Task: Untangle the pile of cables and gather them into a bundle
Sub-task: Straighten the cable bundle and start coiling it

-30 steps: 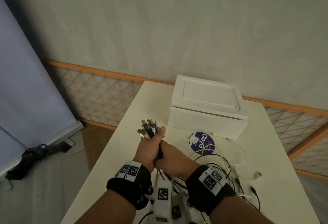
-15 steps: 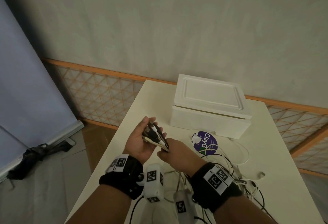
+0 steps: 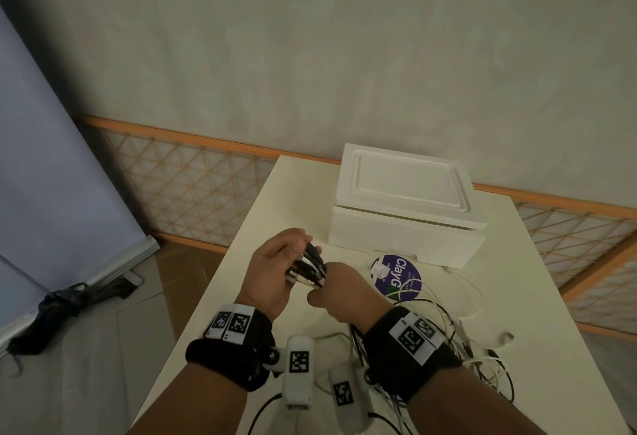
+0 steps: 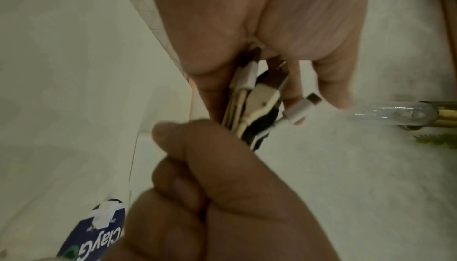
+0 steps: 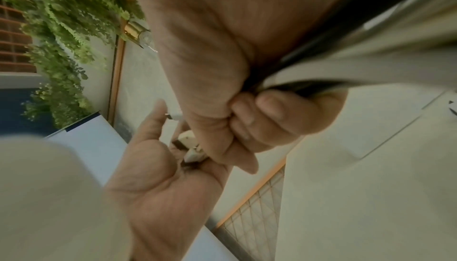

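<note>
Several black and white cables are gathered at their plug ends (image 3: 307,267), which lie across the palm of my left hand (image 3: 299,245). That hand's fingers are loosely spread, as the right wrist view shows of the left hand (image 5: 158,167). My right hand (image 3: 327,283) grips the cable bundle just below the plugs in a closed fist. In the left wrist view the white and black plug ends (image 4: 257,97) stick out above the right hand (image 4: 210,177). The rest of the cables (image 3: 458,341) trail in a loose tangle on the table to the right.
A white foam box (image 3: 406,207) stands at the back of the white table (image 3: 275,200). A round purple ClayG lid (image 3: 396,274) lies in front of it. The table's left edge drops to the floor, where a black object (image 3: 69,300) lies.
My left hand, which gripped the upright plug ends in a fist, has opened; the plugs now lie across its palm. The right hand keeps its grip on the bundle.
</note>
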Action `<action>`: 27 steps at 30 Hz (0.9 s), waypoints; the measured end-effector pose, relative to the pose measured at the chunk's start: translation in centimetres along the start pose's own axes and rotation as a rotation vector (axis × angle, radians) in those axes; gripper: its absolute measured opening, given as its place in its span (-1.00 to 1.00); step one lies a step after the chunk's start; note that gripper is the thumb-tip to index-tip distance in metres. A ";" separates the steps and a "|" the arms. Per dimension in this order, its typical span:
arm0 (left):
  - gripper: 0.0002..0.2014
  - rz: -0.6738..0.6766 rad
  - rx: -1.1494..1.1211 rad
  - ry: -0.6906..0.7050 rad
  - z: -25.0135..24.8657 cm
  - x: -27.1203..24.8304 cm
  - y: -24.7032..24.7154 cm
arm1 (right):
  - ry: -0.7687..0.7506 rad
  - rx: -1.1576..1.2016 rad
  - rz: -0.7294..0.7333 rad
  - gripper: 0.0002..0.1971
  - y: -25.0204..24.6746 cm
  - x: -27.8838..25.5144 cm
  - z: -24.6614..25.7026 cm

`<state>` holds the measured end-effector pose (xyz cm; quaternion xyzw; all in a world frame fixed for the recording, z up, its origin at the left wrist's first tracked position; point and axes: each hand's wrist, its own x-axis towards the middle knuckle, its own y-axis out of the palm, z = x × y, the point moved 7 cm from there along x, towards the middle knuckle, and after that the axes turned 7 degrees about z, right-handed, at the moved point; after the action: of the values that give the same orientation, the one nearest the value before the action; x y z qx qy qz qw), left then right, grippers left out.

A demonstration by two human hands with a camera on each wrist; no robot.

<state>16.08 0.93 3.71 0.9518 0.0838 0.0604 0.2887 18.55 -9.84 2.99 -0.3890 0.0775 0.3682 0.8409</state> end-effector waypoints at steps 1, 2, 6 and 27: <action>-0.74 0.042 0.040 0.003 0.1 0.0 0.1 | 0.028 0.025 0.018 -0.89 -0.1 0.0 -0.1; -0.70 0.072 0.063 0.013 0.1 0.1 0.1 | 0.056 0.050 0.035 -0.90 -0.2 0.0 -0.3; -0.83 0.089 0.143 0.014 0.4 0.2 -0.7 | 0.077 0.183 0.132 -0.86 -0.2 -0.5 -0.2; -0.50 0.441 0.817 -0.026 -0.8 0.0 1.3 | 0.063 0.216 0.314 -0.72 -0.2 -2.4 0.6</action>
<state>16.16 0.27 5.06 0.9834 -0.1072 0.0702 -0.1287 16.90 -10.78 4.52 -0.2909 0.2026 0.4721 0.8071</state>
